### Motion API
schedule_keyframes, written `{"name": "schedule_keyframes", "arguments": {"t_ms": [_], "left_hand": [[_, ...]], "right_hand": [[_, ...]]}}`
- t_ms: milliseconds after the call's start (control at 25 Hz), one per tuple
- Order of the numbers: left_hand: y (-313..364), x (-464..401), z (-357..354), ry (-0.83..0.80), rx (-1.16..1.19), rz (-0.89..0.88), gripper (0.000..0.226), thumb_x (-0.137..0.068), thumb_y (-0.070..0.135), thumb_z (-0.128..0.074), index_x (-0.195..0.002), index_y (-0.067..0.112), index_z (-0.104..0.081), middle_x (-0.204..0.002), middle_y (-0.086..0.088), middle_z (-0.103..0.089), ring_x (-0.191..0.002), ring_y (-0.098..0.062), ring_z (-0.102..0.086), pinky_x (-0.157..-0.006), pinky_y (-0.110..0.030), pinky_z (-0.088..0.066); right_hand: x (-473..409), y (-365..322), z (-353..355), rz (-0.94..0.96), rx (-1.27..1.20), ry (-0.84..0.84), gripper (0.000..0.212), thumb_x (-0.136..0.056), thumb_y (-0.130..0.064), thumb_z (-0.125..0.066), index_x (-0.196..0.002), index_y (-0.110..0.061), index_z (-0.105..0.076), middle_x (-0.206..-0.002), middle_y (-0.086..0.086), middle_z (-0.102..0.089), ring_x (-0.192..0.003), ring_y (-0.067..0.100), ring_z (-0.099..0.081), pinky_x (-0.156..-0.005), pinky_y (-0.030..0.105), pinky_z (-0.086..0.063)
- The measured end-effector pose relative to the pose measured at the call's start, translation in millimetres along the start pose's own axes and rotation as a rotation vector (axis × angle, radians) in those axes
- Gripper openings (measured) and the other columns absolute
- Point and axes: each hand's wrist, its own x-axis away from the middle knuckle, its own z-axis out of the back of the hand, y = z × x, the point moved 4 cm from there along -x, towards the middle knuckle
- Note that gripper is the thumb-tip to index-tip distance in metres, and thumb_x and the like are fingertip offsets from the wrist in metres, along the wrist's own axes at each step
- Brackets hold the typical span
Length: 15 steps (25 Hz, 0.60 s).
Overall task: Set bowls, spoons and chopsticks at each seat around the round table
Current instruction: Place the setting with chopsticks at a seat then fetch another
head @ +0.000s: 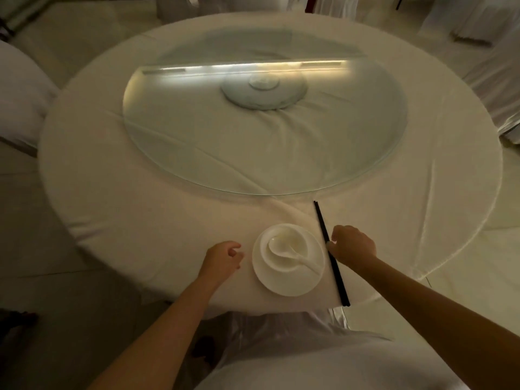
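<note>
Near bench (140, 220) edge was occupied by plate (284, 285) with bowl (292, 235), flanked by chopsticks (337, 280). Bare cloth was observed left and right; glass turntable (197, 142) covered the centre.

Dim, warm-lit room. A pale tiled floor (42, 240) surrounded a large round table under a cream cloth (140, 220), with a round glass turntable (197, 153) on top reflecting a bright strip of light. White fabric-covered chairs (19, 94) stood at the left and right edges (more at the top, blurred).
</note>
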Motion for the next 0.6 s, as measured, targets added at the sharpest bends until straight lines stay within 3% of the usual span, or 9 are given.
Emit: {"name": "schedule_keyframes", "arguments": {"t_ms": [120, 240, 320, 440, 600], "left_hand": [[8.7, 15.6, 40.1, -0.063, -0.135, -0.034, 0.035, -0.088, 0.024, -0.057, -0.120, 0.011, -0.060, -0.113, -0.012, -0.065, -0.100, -0.023, -0.063, -0.089, -0.030, -0.048], [3.1, 35.1, 82.7, -0.132, -0.357, -0.055, 0.041, -0.089, 0.031, -0.054, -0.127, 0.016, -0.053, -0.125, -0.008, -0.059, -0.112, -0.022, -0.056, -0.095, -0.029, -0.043], [-1.0, 49.3, 119.0, -0.018, -0.528, -0.089, 0.042, -0.091, 0.033, -0.048, -0.130, 0.018, -0.048, -0.129, -0.006, -0.055, -0.115, -0.024, -0.053, -0.098, -0.033, -0.040], [-11.0, 76.3, 188.9, 0.254, -0.868, -0.133, 0.040, -0.093, 0.033, -0.040, -0.128, 0.015, -0.044, -0.126, -0.010, -0.052, -0.115, -0.029, -0.051, -0.099, -0.039, -0.033], [-49.2, 116.0, 285.4, 0.520, -0.906, -0.077, 0.035, -0.090, 0.037, -0.040, -0.116, 0.016, -0.050, -0.117, -0.008, -0.057, -0.108, -0.028, -0.053, -0.094, -0.039, -0.035]], "right_hand": [[6.5, -61.2, 22.1, 0.175, 0.081, -0.046, 0.029, -0.090, -0.028, -0.049, -0.113, -0.012, -0.057, -0.112, 0.007, -0.060, -0.097, 0.023, -0.060, -0.076, 0.031, -0.047], [24.3, -132.2, 30.0, 0.364, 0.179, -0.100, 0.034, -0.091, -0.030, -0.049, -0.120, -0.013, -0.053, -0.123, 0.008, -0.056, -0.111, 0.026, -0.055, -0.088, 0.034, -0.046], [41.8, -183.4, 34.0, 0.486, 0.245, -0.079, 0.035, -0.092, -0.030, -0.048, -0.121, -0.012, -0.051, -0.125, 0.010, -0.054, -0.114, 0.027, -0.052, -0.090, 0.036, -0.046], [79.6, -272.9, 44.9, 0.701, 0.333, 0.081, 0.032, -0.092, -0.029, -0.046, -0.119, -0.010, -0.050, -0.121, 0.011, -0.054, -0.113, 0.028, -0.050, -0.087, 0.036, -0.045], [129.2, -387.6, 51.1, 0.918, 0.301, 0.272, 0.033, -0.092, -0.028, -0.045, -0.121, -0.011, -0.049, -0.125, 0.011, -0.050, -0.114, 0.029, -0.047, -0.086, 0.037, -0.044]]}}
